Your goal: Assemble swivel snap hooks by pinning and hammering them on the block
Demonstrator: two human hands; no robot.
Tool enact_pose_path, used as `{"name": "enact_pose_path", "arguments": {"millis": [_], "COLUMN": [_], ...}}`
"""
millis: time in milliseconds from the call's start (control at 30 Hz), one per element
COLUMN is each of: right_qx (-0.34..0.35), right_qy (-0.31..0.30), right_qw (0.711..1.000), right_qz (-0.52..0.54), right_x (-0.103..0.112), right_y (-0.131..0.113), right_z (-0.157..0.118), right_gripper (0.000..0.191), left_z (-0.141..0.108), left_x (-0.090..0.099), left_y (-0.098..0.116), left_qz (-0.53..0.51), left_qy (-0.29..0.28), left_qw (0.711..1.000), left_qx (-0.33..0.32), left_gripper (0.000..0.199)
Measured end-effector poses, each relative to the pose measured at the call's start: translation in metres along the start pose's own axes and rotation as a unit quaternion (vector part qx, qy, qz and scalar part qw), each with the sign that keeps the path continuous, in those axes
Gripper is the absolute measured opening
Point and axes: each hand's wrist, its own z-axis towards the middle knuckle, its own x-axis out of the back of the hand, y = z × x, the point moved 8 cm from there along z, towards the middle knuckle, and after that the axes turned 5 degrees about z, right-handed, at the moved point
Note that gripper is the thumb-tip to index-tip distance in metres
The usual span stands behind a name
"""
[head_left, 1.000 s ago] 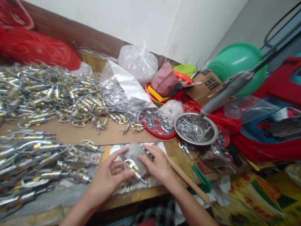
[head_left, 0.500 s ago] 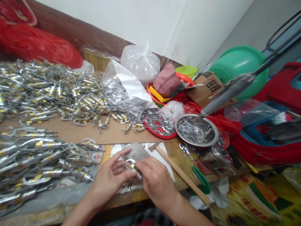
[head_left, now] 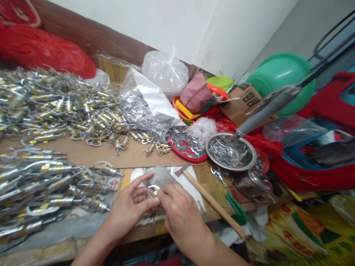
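Note:
A small metal hook piece with a curved silver arm and a yellow part is held between my two hands. My left hand pinches its left side with thumb and fingers. From the right, my right hand closes over its other end and hides most of it. Just behind the hands a grey metal block rests on white cloth. A hammer with a wooden handle lies right of my right hand. Many similar hook pieces lie at the left.
A large heap of hook pieces fills the back left. Behind the hammer are a red tray of small metal parts and a steel bowl of pins. A green handle lies at the table edge.
The hook piece has turned or shifted slightly, and my right hand now covers more of it. The whole view has moved a little.

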Motion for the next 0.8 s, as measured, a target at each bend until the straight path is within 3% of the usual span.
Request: {"name": "enact_pose_path", "arguments": {"millis": [233,433,533,600,700,800], "right_qx": [-0.007,-0.037,-0.074,-0.131,-0.182,-0.207], "right_qy": [0.02,-0.009,0.058,0.112,0.037,-0.023], "right_qw": [1.0,0.995,0.988,0.983,0.982,0.978], "right_qz": [-0.009,0.088,0.121,0.055,-0.033,0.023], "right_x": [-0.003,-0.003,0.012,0.021,0.005,-0.007], "right_y": [0.001,0.011,0.048,0.086,0.132,0.148], "right_z": [-0.014,-0.016,-0.025,-0.038,-0.056,-0.07], "right_gripper": [0.031,0.04,0.041,0.035,0.031,0.02], "left_z": [-0.001,0.0,-0.001,-0.002,-0.002,-0.001], "left_x": [0.002,0.002,0.001,0.001,0.002,0.002], "left_y": [-0.001,-0.002,-0.001,0.0,0.002,0.002], "left_qz": [-0.002,0.005,0.006,0.009,0.012,0.01], "left_qy": [0.013,0.008,0.009,0.013,0.019,0.021], "left_qw": [1.0,1.0,1.0,1.0,1.0,1.0], "left_qx": [0.001,0.003,0.006,0.004,0.0,0.0], "left_gripper": [0.072,0.075,0.074,0.074,0.074,0.075]}}
